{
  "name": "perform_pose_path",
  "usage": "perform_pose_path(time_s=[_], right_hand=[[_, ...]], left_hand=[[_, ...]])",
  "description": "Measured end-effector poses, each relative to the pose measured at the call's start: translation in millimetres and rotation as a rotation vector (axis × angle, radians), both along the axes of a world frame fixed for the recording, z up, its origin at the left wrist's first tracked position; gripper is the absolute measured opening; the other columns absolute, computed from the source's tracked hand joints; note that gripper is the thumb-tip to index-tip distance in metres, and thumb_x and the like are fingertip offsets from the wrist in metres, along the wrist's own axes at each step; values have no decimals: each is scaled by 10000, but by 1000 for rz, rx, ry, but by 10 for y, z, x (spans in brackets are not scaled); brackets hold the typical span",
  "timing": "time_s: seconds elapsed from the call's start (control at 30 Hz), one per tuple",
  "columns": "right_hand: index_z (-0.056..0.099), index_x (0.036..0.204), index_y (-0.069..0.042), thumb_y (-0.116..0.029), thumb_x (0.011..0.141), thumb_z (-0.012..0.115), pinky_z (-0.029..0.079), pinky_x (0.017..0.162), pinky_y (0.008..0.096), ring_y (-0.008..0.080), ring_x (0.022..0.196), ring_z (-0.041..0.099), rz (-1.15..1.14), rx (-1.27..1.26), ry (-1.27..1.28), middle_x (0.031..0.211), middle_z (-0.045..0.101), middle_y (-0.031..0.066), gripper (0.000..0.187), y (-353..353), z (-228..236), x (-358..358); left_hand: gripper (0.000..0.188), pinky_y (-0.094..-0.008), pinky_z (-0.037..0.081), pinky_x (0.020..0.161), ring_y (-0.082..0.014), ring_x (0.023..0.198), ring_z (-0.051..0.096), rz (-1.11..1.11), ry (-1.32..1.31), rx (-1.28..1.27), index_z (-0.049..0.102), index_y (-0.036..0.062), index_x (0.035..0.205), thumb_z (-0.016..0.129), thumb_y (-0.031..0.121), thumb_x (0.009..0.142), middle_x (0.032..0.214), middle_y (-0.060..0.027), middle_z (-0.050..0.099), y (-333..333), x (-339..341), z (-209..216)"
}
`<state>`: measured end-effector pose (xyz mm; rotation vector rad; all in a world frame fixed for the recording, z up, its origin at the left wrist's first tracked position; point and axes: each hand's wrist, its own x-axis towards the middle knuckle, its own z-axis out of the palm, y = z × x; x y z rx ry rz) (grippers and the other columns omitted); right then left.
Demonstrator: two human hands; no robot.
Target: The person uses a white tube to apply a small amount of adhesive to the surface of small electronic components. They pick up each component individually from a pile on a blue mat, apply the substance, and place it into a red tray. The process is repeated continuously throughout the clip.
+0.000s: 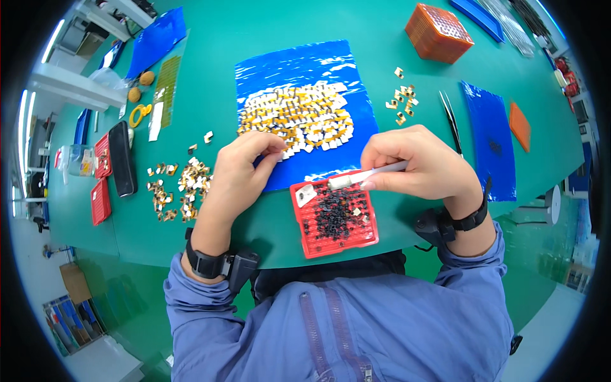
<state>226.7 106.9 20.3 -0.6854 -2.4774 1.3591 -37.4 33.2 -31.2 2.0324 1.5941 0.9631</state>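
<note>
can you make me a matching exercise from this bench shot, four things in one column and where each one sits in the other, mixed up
Things:
1. red grid tray
2. orange basket
3. black tweezers
4. white-tipped tool

Places:
A. far side of the table, toward the right
B. pinched in the right hand
C. at the near table edge, between the two hands
D. lying on the green mat beside the right-side blue sheet

Pairs: 1-C, 2-A, 3-D, 4-B

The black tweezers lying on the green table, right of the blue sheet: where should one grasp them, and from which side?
Hedged judgement: take the black tweezers around the middle of the two legs, coming from above. They lie flat and alone on the green table, tips pointing away, so top access looks free.
</note>
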Motion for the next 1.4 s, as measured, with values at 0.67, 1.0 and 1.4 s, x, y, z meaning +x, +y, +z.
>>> perform_pose_path(time_s=[0.67, 1.0, 1.4], right_hand=[[604, 813, -34, -174, 792, 702, 379, 505, 229, 74, 541, 484, -14, -75, 66, 599, 554, 8, 172, -48, 5, -5], [600, 806, -31, -167, 786, 700, 385, 506, 239, 87, 537, 484, -9, -26, 29, 589, 547, 23, 170, -26, 18, 14], [597, 815, -21, -197, 793, 701, 402, 510, 262, 109, 550, 502, 13, -14, 91, 606, 556, 38, 206, -58, 5, 19]], left_hand=[[176, -349, 482, 697, -236, 761, 593, 549, 393, -226, 620, 16, 885, 692, 122, 764, 831, -121, 607, -609, -1447, 154], [117, -279, 488, 661, -153, 697, 612, 545, 356, -197, 630, -13, 873, 651, 85, 813, 756, -103, 640, -631, -1437, 175], [91, -356, 478, 619, -291, 684, 632, 540, 388, -15, 615, 16, 894, 579, 86, 848, 745, -151, 633, -598, -1135, 317]])
